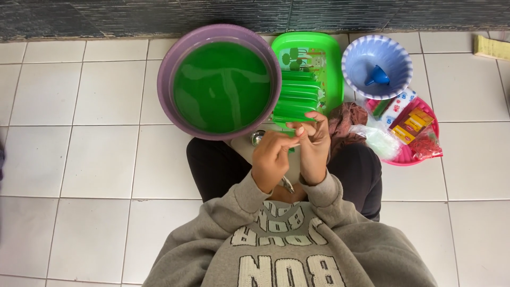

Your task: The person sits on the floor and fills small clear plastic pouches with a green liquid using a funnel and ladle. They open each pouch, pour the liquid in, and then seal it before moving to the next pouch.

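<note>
Pinching a soft, slippery green packet (291, 139) at its neck, my left hand (272, 159) and right hand (313, 143) were closed on it together.

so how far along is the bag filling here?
Done: a row of filled green bags lies in the green tray. In hand: left hand and right hand meet on one small piece at the fingertips, too small to make out. Left: the purple basin holds plenty of green liquid; the blue funnel sits in the blue bowl.
</note>
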